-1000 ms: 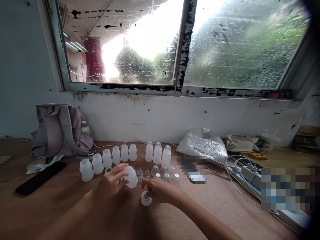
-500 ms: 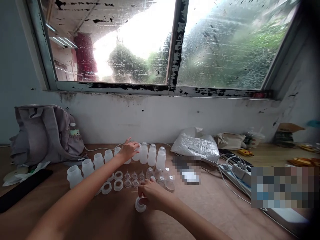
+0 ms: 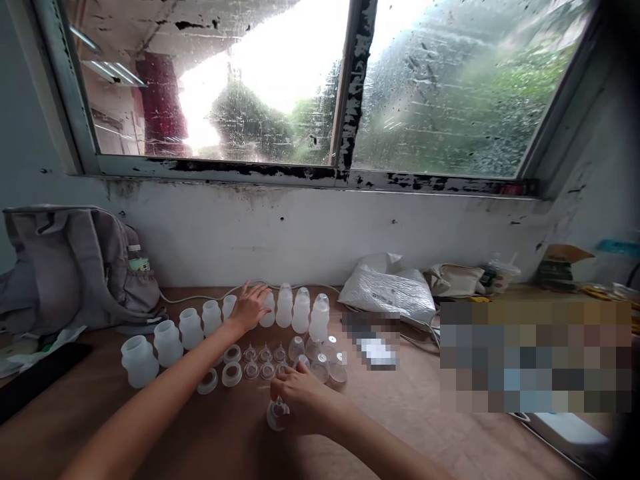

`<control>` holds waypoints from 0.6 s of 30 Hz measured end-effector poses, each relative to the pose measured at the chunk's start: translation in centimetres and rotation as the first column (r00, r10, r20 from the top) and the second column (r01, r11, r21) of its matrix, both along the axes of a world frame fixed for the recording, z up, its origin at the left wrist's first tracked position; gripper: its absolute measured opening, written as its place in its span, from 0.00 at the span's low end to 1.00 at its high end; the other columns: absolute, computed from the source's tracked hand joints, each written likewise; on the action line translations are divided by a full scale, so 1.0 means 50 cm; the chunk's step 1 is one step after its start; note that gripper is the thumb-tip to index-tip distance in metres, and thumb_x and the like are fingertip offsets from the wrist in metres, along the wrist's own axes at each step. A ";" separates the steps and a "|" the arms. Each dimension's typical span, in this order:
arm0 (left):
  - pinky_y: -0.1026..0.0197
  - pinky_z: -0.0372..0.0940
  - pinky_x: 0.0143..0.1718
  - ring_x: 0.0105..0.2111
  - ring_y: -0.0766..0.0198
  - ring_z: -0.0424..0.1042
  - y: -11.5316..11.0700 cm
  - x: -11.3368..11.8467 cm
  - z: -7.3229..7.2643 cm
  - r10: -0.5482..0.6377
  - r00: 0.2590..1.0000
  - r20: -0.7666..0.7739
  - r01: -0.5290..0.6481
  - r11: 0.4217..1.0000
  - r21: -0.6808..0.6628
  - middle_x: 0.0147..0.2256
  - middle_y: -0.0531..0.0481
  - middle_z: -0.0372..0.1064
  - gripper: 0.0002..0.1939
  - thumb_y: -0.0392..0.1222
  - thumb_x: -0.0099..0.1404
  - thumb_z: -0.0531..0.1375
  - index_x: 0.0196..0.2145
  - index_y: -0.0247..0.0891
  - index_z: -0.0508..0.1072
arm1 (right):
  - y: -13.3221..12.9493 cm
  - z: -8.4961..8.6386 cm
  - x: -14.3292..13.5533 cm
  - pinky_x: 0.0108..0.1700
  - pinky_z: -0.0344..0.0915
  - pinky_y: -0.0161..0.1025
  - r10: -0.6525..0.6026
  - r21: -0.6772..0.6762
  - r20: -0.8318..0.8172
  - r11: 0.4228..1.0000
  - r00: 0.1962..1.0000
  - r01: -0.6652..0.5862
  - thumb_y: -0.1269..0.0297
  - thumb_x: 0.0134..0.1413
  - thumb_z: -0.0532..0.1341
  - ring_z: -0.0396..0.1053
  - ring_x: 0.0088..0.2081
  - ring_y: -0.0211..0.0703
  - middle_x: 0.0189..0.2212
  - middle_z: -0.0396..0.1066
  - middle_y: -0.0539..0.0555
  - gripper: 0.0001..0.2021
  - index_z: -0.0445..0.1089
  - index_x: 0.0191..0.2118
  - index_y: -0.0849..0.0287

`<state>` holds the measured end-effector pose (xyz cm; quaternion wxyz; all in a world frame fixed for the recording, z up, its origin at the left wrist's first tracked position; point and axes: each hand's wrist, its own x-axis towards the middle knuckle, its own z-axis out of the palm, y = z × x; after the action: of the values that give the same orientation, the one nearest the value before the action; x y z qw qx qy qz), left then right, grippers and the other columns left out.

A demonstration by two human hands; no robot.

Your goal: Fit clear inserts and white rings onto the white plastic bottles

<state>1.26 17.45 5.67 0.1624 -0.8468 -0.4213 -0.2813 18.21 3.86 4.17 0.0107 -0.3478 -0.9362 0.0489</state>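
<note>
My left hand [image 3: 249,308] reaches over the back row of white bottles, its fingers spread beside a capped bottle [image 3: 268,311]. Open bottles [image 3: 168,343] stand to its left; several capped ones [image 3: 301,311] stand to its right. Near the front, the fingers of my right hand [image 3: 299,395] are pinched together at a white ring with a clear nipple [image 3: 277,413] on the table. White rings [image 3: 231,374], clear nipples [image 3: 267,369] and clear domed caps [image 3: 320,368] lie in rows between my hands. My right hand partly covers the nearest pieces.
A grey backpack [image 3: 75,267] leans at the left wall, behind a long black object [image 3: 45,380]. At the right are a silver plastic package [image 3: 390,290], cables and a white power strip [image 3: 567,430]. A beige pouch [image 3: 455,280] lies behind them.
The view has shifted slightly. My left hand has moved a little left, off the capped bottle, with its fingers spread. My right hand stays at the ring, where a clear nipple now shows.
</note>
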 end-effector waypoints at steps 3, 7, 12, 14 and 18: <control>0.48 0.45 0.52 0.49 0.55 0.60 -0.070 -0.005 0.006 0.034 0.992 0.124 -0.034 0.999 0.004 0.47 0.44 0.63 0.15 0.39 0.60 0.52 0.46 0.39 0.63 | 0.000 -0.003 -0.005 0.40 0.55 0.40 0.006 0.013 0.019 1.000 1.000 -0.007 0.66 0.36 0.60 0.65 0.35 0.47 0.30 0.68 0.54 0.14 0.66 0.35 0.61; 0.51 0.51 0.48 0.43 0.57 0.63 -0.215 -0.040 -0.030 -0.030 0.987 0.156 0.049 0.992 -0.120 0.41 0.48 0.67 0.11 0.38 0.62 0.49 0.41 0.40 0.65 | -0.014 -0.009 -0.025 0.35 0.58 0.35 -0.023 0.017 -0.076 1.000 0.997 0.024 0.64 0.37 0.59 0.65 0.33 0.45 0.31 0.68 0.55 0.15 0.64 0.36 0.62; 0.57 0.56 0.45 0.42 0.59 0.64 -0.374 -0.102 -0.095 -0.111 0.976 0.187 0.166 0.938 -0.305 0.41 0.46 0.66 0.14 0.39 0.62 0.49 0.46 0.41 0.62 | -0.053 -0.023 -0.071 0.34 0.59 0.34 0.009 0.040 -0.236 0.999 0.972 0.000 0.63 0.39 0.59 0.64 0.33 0.43 0.33 0.67 0.54 0.14 0.62 0.36 0.61; 0.56 0.55 0.45 0.42 0.59 0.64 -0.406 -0.120 -0.107 -0.121 0.975 0.185 0.185 0.904 -0.386 0.41 0.47 0.66 0.14 0.40 0.61 0.50 0.46 0.41 0.62 | -0.067 -0.035 -0.088 0.32 0.58 0.33 0.002 0.019 -0.247 1.000 0.969 0.002 0.62 0.41 0.59 0.65 0.31 0.42 0.31 0.67 0.54 0.13 0.62 0.35 0.61; 0.55 0.55 0.45 0.40 0.59 0.64 -0.423 -0.141 -0.113 -0.101 0.981 0.165 0.168 0.869 -0.466 0.40 0.48 0.67 0.12 0.42 0.60 0.53 0.43 0.42 0.64 | -0.084 -0.057 -0.113 0.30 0.57 0.32 -0.010 -0.019 -0.270 1.000 0.963 0.005 0.63 0.45 0.58 0.64 0.29 0.39 0.29 0.67 0.53 0.09 0.62 0.33 0.61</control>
<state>-5.79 -3.70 0.04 -0.1004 -0.8670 -0.4274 -0.2359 12.57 -0.33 1.31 0.1352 -0.3416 -0.9242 0.1041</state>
